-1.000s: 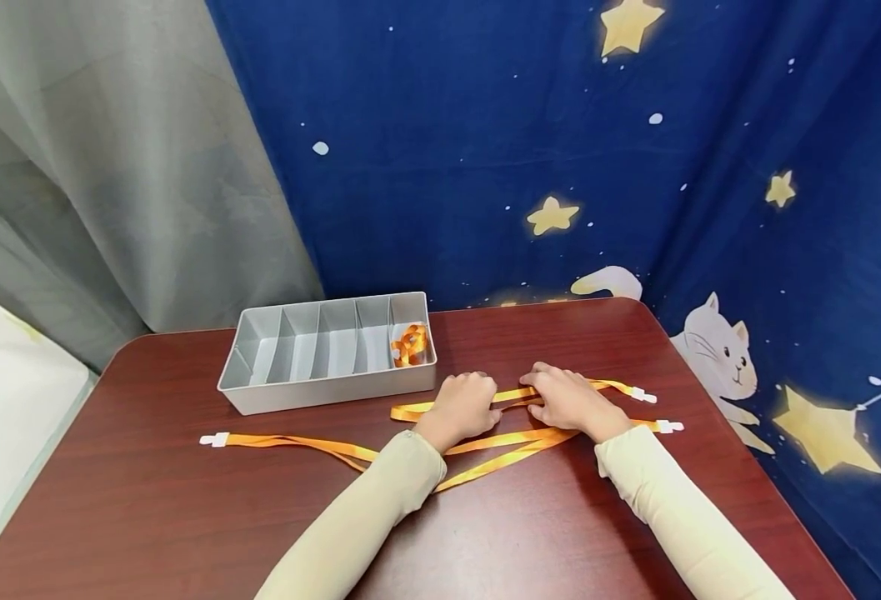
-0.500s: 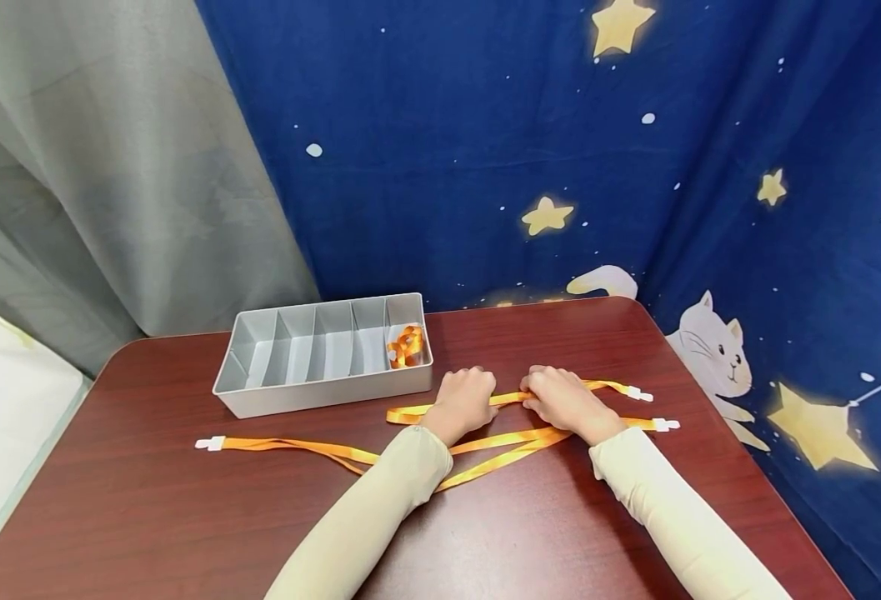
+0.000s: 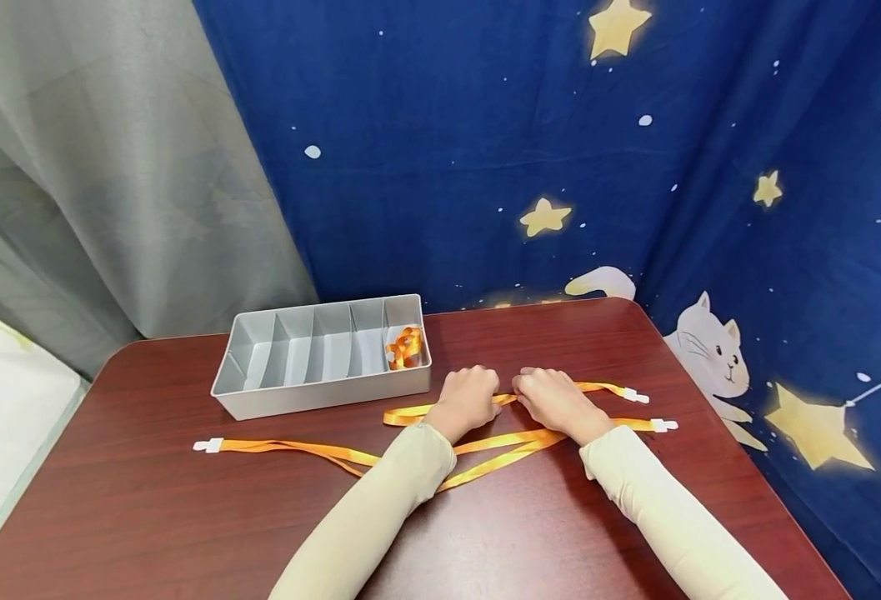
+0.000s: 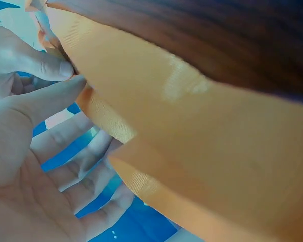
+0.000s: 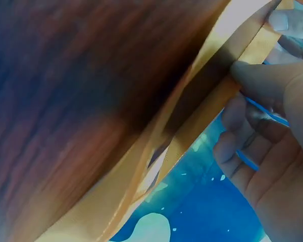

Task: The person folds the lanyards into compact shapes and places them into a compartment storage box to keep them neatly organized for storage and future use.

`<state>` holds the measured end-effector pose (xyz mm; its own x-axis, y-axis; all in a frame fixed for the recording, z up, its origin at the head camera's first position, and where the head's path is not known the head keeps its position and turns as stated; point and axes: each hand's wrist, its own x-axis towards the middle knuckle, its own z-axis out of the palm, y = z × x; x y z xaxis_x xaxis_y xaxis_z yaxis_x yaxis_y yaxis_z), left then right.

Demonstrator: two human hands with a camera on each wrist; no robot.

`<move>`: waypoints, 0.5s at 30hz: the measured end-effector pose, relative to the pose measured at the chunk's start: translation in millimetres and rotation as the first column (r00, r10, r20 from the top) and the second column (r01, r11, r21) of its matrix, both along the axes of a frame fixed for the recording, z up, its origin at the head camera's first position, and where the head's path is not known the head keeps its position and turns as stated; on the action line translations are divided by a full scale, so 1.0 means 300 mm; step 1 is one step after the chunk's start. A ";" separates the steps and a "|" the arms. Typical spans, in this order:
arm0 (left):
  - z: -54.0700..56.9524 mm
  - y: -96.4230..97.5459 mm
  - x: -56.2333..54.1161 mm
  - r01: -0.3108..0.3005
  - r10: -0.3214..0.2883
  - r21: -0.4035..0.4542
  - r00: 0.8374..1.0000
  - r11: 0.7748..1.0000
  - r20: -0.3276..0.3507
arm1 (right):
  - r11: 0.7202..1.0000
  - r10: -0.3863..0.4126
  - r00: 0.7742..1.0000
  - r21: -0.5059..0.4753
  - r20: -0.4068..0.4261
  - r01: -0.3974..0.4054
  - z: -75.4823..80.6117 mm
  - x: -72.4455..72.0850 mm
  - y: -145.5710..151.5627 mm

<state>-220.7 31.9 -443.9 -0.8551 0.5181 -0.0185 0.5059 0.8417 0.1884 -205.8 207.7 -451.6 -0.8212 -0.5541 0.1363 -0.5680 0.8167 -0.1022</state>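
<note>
Two hands work on an orange lanyard (image 3: 406, 414) that lies farthest back on the table; its white clip (image 3: 635, 395) points right. The left hand (image 3: 466, 400) pinches the strap; in the left wrist view its thumb (image 4: 55, 98) presses the strap while the other fingers spread behind. Close beside it, the right hand (image 3: 556, 402) pinches the same strap, with its thumb (image 5: 262, 78) on the band in the right wrist view. Nearer lie more orange straps, one with a white clip (image 3: 208, 446) at left, another with a clip (image 3: 663, 425) at right. The forearms hide parts of them.
A grey divided tray (image 3: 327, 396) stands behind and left of the hands. A coiled orange lanyard (image 3: 406, 347) lies in its rightmost compartment. The brown table (image 3: 147, 517) ends near blue and grey curtains.
The right hand has moved left along the strap, closer to the left hand, and its fingers have drawn in. The left hand has barely moved. The view has shifted slightly.
</note>
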 end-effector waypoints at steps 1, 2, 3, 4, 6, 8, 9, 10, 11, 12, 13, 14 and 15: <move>-0.001 0.000 -0.001 0.002 -0.002 0.011 1.000 1.000 0.005 | 1.000 0.001 1.000 -0.003 0.004 -0.001 0.000 0.000 -0.001; -0.002 0.000 -0.001 0.003 -0.003 0.023 1.000 1.000 0.010 | 1.000 -0.002 1.000 -0.009 0.011 0.002 0.001 0.001 -0.002; -0.003 -0.001 -0.003 0.002 -0.002 0.034 1.000 0.999 0.017 | 1.000 -0.008 1.000 -0.015 0.022 0.008 0.003 0.002 -0.003; -0.003 -0.003 -0.004 0.001 -0.002 0.047 1.000 0.999 0.028 | 1.000 -0.014 0.999 -0.022 0.034 0.015 0.006 0.003 -0.004; 0.000 -0.008 -0.007 -0.003 -0.002 0.077 0.998 0.997 0.056 | 0.999 -0.023 0.998 -0.042 0.055 0.025 0.012 0.002 -0.004; 0.003 -0.014 -0.011 -0.006 -0.003 0.108 0.996 0.994 0.088 | 0.998 -0.027 0.997 -0.061 0.072 0.031 0.019 0.003 -0.002; 0.006 -0.017 -0.013 -0.007 -0.005 0.122 0.995 0.992 0.104 | 0.997 -0.025 0.997 -0.070 0.076 0.030 0.021 0.002 -0.001; 0.008 -0.019 -0.015 -0.008 -0.008 0.138 0.993 0.990 0.117 | 0.996 -0.019 0.997 -0.081 0.077 0.025 0.023 0.002 0.001; 0.009 -0.021 -0.016 -0.010 -0.010 0.154 0.992 0.988 0.128 | 0.995 -0.011 0.997 -0.096 0.075 0.018 0.024 0.002 0.004; 0.010 -0.023 -0.018 -0.010 -0.013 0.169 0.991 0.986 0.135 | 0.994 -0.006 0.997 -0.108 0.070 0.014 0.024 0.003 0.005; 0.011 -0.024 -0.020 -0.010 -0.015 0.182 0.991 0.983 0.137 | 0.993 -0.003 0.998 -0.120 0.064 0.010 0.022 0.003 0.007; 0.013 -0.026 -0.021 -0.008 -0.018 0.193 0.991 0.981 0.131 | 0.991 -0.003 0.999 -0.133 0.053 0.010 0.021 0.003 0.010; 0.016 -0.028 -0.022 -0.004 -0.021 0.203 0.992 0.979 0.121 | 0.989 -0.006 0.999 -0.145 0.039 0.012 0.021 0.004 0.012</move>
